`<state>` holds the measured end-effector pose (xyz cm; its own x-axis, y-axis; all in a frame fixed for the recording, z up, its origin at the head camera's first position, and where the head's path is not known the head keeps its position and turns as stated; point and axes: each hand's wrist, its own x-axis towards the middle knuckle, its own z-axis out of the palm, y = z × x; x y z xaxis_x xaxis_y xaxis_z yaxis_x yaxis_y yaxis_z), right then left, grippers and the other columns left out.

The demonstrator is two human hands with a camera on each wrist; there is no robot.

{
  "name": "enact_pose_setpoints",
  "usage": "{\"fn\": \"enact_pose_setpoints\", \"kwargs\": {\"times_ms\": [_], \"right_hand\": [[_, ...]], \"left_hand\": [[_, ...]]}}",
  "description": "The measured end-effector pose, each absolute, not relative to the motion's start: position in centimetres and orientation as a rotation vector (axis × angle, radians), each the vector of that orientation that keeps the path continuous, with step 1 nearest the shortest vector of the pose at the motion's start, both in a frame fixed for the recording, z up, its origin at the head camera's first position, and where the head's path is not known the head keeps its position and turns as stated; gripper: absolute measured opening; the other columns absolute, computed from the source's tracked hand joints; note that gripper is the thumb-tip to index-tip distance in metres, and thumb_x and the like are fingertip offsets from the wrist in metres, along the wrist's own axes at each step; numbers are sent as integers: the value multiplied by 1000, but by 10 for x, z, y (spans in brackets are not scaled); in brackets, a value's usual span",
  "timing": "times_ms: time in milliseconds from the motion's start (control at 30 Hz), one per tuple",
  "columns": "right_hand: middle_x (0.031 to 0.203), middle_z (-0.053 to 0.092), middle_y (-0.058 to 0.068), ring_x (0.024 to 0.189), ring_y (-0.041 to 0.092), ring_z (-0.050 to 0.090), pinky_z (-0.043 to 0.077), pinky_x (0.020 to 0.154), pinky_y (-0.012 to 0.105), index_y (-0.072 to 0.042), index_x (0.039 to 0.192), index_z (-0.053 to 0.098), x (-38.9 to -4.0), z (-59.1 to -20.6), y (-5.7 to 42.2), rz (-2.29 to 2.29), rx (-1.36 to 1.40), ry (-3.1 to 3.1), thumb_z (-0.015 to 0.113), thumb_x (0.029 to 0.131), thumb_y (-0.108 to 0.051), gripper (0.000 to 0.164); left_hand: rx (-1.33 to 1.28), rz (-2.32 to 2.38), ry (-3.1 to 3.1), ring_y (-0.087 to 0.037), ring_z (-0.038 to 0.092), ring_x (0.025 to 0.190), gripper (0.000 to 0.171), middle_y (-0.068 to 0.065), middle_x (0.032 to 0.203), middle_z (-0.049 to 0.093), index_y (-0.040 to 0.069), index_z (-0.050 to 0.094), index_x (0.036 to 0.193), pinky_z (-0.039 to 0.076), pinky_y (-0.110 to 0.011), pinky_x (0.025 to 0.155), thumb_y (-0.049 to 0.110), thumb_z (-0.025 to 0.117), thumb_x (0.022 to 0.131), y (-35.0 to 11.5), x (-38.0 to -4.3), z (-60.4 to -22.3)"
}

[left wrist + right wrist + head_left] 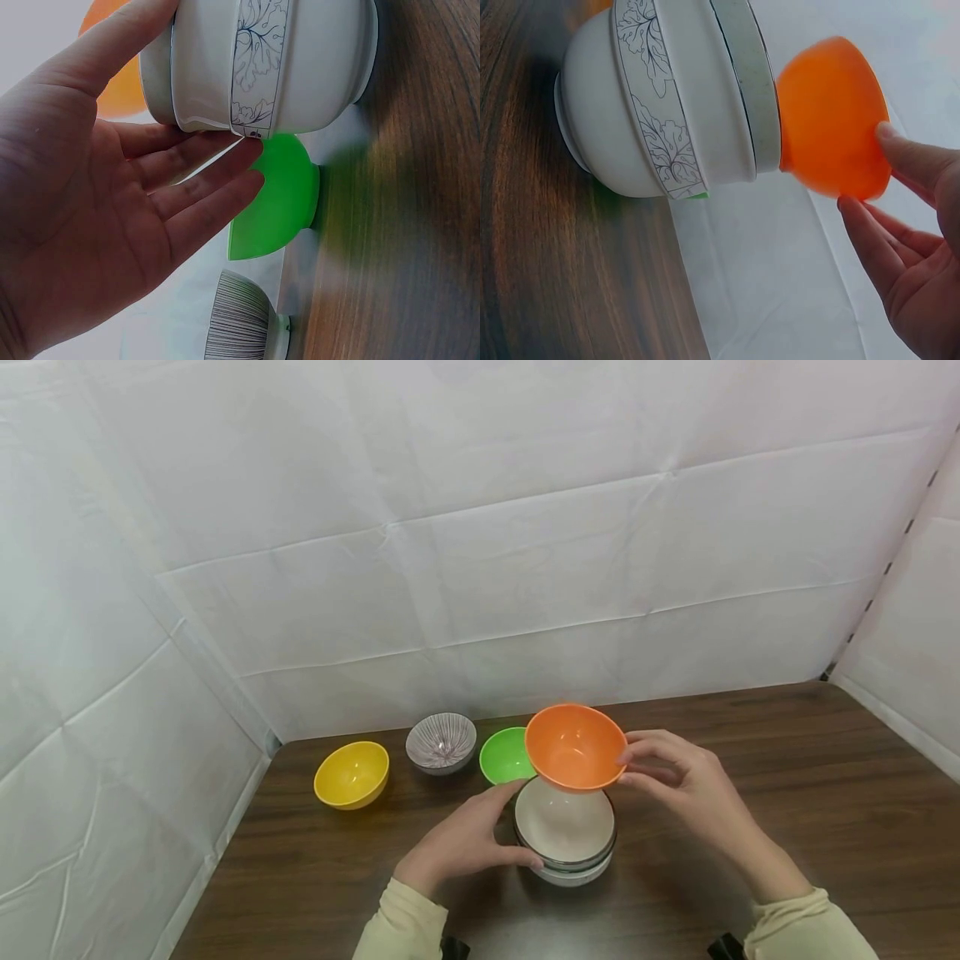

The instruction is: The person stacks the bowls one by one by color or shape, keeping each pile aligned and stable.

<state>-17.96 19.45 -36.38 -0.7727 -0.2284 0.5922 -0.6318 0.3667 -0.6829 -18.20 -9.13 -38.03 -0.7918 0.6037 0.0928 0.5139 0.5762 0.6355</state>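
Observation:
A stack of white bowls [564, 823] stands on the table; one has a floral band [660, 112] and the top one a grey-green outer rim. My left hand [467, 837] holds the stack's left side, thumb in front and fingers behind. My right hand [686, 781] pinches the right rim of an orange bowl [574, 747], thumb on one side and fingertips on the other. The orange bowl is tilted over the stack's top, its base at the top bowl's far rim; whether it rests inside is unclear. Behind the stack, a green bowl [504, 755] is partly hidden.
A striped grey bowl [441, 743] sits left of the green one, and a yellow bowl [352, 775] stands farther left. The dark wooden table [787, 768] ends at a white sheet wall [525, 568] at the back. More white sheeting hangs on both sides.

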Motion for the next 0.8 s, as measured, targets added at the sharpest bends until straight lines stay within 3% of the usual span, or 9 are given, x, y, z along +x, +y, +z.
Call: {"fn": "enact_pose_setpoints", "kwargs": {"times_ms": [467,800], "right_hand": [[112,65,14,102,14,63,60,79,37,-11,94,68,-181,-368,196,1444,928,-2294,77,74,1,25],[112,65,11,102,17,63,60,81,28,-15,95,68,-183,-371,197,1410,1016,-2325,77,77,-4,22]], "left_hand": [[962,1023,2652,-15,39,133,95,-1,148,42,19,31,148,36,-46,113,52,76,71,-91,-184,-382],[1030,1181,2567,-13,37,133,99,1,149,38,21,23,149,35,-48,113,46,80,71,-89,-181,-382]]}}
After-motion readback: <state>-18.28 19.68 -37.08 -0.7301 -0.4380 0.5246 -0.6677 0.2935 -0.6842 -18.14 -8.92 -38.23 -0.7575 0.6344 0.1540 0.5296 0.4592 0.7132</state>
